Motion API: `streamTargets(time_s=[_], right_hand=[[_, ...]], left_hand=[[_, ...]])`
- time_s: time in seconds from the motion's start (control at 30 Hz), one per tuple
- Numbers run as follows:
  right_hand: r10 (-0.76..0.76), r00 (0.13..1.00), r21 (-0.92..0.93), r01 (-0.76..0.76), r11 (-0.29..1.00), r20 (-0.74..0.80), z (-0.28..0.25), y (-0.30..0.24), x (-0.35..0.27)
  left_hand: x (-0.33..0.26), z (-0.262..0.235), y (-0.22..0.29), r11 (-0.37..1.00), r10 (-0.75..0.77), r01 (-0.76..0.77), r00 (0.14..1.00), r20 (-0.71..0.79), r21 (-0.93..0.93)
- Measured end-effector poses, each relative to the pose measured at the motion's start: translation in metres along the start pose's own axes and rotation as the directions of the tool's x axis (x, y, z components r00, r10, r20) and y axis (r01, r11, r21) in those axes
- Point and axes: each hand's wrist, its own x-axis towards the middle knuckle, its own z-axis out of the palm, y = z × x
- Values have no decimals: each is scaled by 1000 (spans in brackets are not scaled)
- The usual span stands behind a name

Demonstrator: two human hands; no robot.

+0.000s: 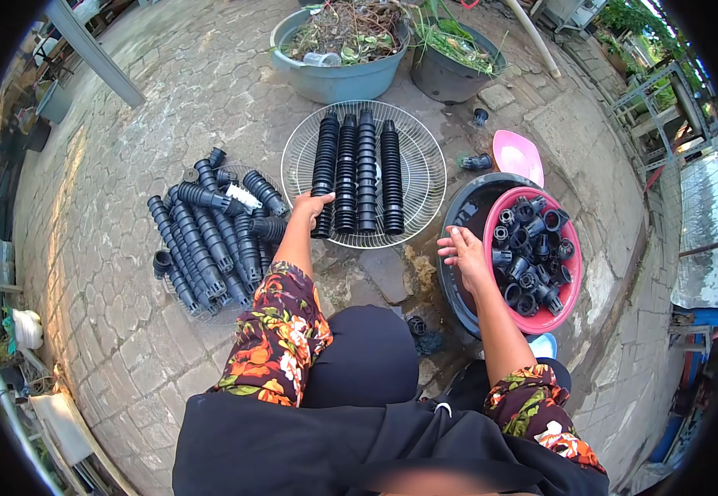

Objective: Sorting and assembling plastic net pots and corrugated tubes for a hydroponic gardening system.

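Black cloth (363, 360) over the knee up close, then loud floral sleeves (280, 331). Right hand (465, 252) is by the rim of a smooth dark tub (457, 302), fingers loosely spread, next to a glossy red basin (572, 285) heaped with hollow plastic cups (528, 252). Left hand (313, 207) is pinching the lower end of a ribbed black stack (327, 153), lying on a round wire rack (423, 165) beside three more. Behind that, a dull blue planter (338, 81).

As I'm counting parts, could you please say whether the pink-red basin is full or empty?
The basin looks mostly full: black parts are heaped across it.
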Motion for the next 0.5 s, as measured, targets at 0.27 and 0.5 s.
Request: streamTargets(time_s=[0.27,0.5], right_hand=[[58,998,2,-58,998,23,13,12,6],[40,999,-18,-40,999,-10,16,9,10]], left_hand=[[4,7,-11,999,40,-40,999,13,20],[-33,-1,0,961,116,-21,936,332,-275]])
